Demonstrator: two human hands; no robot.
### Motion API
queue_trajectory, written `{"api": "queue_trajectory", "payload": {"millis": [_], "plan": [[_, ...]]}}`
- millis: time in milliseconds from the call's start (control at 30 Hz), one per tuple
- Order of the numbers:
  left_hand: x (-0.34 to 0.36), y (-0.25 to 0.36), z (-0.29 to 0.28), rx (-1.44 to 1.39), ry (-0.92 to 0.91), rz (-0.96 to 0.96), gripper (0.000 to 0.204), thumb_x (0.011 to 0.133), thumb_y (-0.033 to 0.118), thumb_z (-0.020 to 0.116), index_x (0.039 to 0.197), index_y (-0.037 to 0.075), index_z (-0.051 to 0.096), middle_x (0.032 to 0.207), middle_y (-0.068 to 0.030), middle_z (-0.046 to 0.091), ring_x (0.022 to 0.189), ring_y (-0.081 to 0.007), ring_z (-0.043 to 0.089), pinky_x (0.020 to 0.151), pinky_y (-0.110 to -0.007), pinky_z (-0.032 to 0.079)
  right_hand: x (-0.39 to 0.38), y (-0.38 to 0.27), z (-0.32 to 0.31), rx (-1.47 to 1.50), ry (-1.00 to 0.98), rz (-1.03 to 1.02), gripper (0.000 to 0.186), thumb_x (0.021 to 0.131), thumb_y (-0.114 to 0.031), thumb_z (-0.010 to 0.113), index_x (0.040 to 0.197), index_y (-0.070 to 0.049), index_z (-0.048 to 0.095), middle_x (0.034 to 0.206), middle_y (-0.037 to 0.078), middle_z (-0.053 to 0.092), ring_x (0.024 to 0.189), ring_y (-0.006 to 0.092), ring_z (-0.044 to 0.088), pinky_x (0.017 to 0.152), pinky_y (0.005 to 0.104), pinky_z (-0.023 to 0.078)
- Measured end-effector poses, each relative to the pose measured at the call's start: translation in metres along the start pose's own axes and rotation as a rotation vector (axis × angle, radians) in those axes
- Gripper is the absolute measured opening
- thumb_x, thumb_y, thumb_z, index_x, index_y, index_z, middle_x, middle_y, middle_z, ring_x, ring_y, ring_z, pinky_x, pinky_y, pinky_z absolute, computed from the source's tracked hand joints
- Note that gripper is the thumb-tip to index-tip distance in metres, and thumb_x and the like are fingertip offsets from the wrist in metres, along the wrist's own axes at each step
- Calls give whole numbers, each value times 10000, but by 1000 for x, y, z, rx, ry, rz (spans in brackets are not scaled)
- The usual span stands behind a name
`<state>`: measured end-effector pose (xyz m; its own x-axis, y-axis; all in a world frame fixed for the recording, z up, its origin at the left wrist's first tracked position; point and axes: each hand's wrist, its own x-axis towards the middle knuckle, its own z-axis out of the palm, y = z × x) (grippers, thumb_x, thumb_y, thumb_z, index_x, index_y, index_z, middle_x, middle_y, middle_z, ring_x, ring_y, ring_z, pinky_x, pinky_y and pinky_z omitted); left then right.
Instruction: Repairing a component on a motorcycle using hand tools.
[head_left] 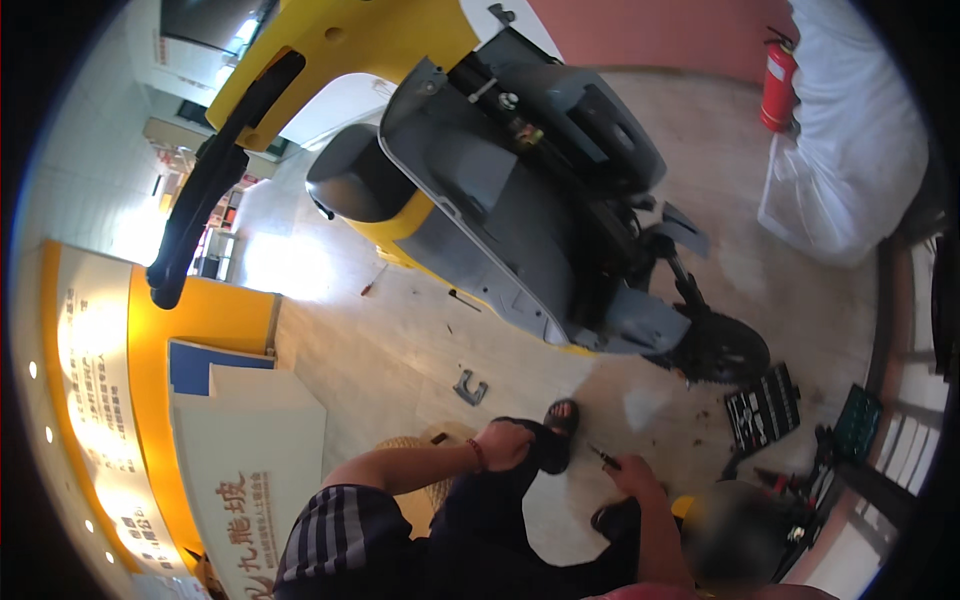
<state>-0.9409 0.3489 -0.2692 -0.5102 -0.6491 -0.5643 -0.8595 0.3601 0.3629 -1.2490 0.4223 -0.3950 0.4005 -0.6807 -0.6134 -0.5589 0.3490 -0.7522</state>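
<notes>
My left hand [503,445] rests closed in a fist on my bent left knee, a red bracelet at its wrist; nothing shows in it. Low in front of me, my right hand [630,474] grips what looks like a small screwdriver [606,460], its thin end pointing up and left, away from me. A yellow and grey scooter [480,250] stands ahead, its inner frame and wiring partly exposed. On the floor between it and my knee lies a small grey bracket-shaped part [469,388].
An open black tool case [760,412] lies at the right, near a green tray [857,425]. Small tools, one red-handled [370,288], lie by the scooter. Farther back are a red extinguisher [777,90] and a white plastic-wrapped bundle [850,150]. A woven stool [400,450] shows beneath my left arm.
</notes>
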Motion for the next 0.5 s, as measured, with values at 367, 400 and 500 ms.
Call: {"api": "queue_trajectory", "payload": {"millis": [367, 400, 500], "plan": [[-5, -27, 29, 9, 361, 95, 201, 811, 154, 609, 1002, 96, 629, 807, -87, 619, 777, -293, 634, 678, -420, 521, 118, 81, 13, -23, -327, -188, 387, 859, -448, 681, 973, -81, 728, 852, 176, 699, 752, 269, 664, 726, 387, 506], [-6, -26, 33, 12, 343, 59, 213, 810, 166, 610, 1009, 91, 623, 822, -87, 621, 789, -293, 633, 690, -425, 519, 124, 86, 10, -8, -334, -180, 389, 856, -450, 683, 957, -77, 726, 845, 174, 698, 751, 266, 665, 723, 383, 505], [-8, -19, 45, 44, 390, 127, 224, 803, 165, 621, 1019, 104, 627, 819, -69, 612, 769, -278, 626, 677, -419, 516, 138, 97, 6, -31, -325, -189, 390, 851, -452, 687, 927, -70, 716, 824, 170, 693, 739, 259, 662, 716, 377, 504]]}}
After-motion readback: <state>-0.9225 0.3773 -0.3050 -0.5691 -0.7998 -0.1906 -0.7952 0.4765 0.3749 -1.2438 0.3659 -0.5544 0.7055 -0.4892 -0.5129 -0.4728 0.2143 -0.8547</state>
